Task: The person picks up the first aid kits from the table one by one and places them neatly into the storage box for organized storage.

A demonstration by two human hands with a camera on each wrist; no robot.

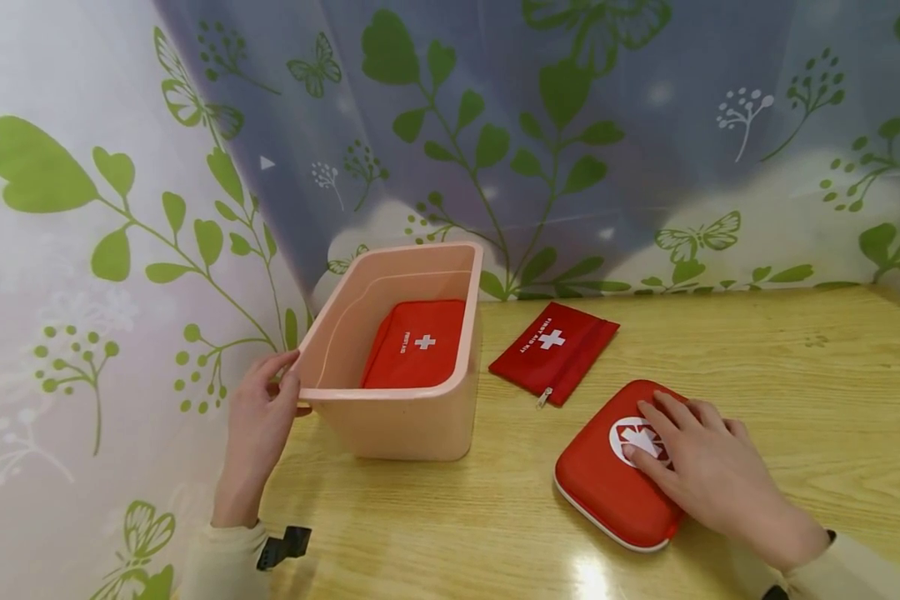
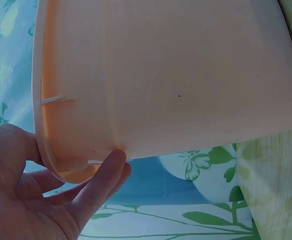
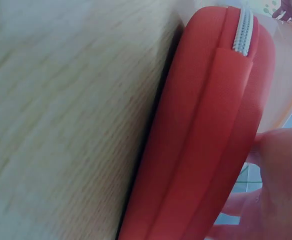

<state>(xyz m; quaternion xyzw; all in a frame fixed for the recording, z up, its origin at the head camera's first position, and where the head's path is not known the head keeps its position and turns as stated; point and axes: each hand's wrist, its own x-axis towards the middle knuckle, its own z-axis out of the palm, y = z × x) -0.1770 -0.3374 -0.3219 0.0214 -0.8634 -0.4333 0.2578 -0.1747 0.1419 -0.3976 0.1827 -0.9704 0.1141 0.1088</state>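
At the near left corner of a pink plastic bin [image 1: 420,425], my left hand [image 1: 258,412] pinches the rim, thumb on one side and fingers on the other. The left wrist view shows the thumb [image 2: 106,172] against the bin's outer wall [image 2: 186,75]. Inside the bin a red first aid pouch [image 1: 435,358] with a white cross leans at a slant. My right hand [image 1: 720,471] rests on top of a red hard-shell case [image 1: 615,492], fingers spread across its round white emblem. The right wrist view shows the case's side with its white zipper [image 3: 244,32].
A flat red first aid kit pouch [image 1: 525,354] with a zipper pull lies on the wooden table [image 1: 420,525], between the bin and the case. Leaf-patterned curtains [image 1: 450,125] close in the back and left sides, close behind the bin.
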